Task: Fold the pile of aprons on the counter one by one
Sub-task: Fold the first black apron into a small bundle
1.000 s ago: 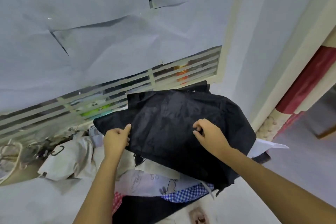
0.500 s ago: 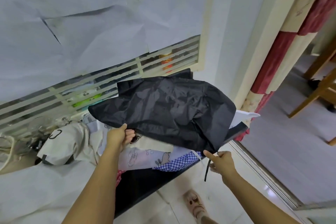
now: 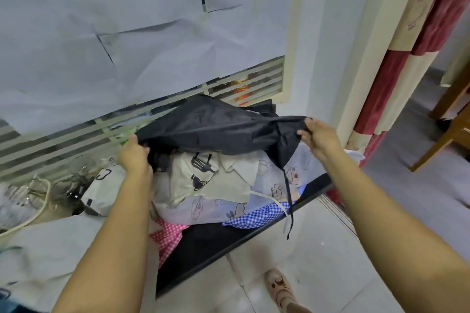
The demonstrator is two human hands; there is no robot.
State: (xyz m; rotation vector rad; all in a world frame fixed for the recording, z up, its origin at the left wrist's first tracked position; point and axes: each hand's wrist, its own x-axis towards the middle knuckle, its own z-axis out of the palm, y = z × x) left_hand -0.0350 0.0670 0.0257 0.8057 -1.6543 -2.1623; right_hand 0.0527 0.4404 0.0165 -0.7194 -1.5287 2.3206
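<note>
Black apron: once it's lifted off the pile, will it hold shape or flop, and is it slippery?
Probably floppy: the black apron drapes limply between the left hand and right hand, bunching at each grip. Likely light and slightly slick, judging by its thin, faintly shiny cloth. Its tie string dangles below the counter edge and may snag.

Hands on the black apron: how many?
2. The left hand grips the black apron at its left edge; the right hand pinches its right corner, above the pile. Neither is hidden.
</note>
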